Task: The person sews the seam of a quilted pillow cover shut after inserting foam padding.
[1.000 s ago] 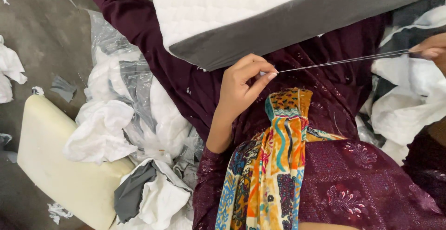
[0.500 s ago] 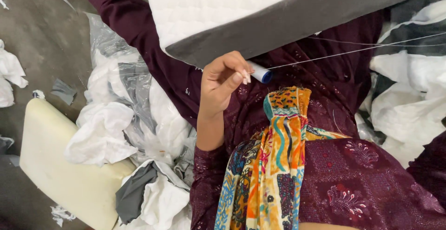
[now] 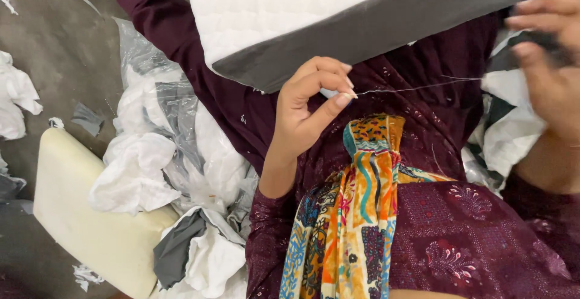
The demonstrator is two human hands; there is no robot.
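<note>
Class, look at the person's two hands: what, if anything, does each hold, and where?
The left hand pinches a thin pale thread at its near end between thumb and forefinger. The blurred right hand is beside the far end; its hold cannot be told.

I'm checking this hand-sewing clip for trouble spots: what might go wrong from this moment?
The thin thread runs taut from the left hand toward the blurred right hand; it might snap or slip from the pinching fingertips. Hanging over the patterned scarf, it might also snag there.

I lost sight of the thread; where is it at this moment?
In the head view, the thread runs from the left hand at centre rightward to the right hand, just below the quilted cushion.
</note>
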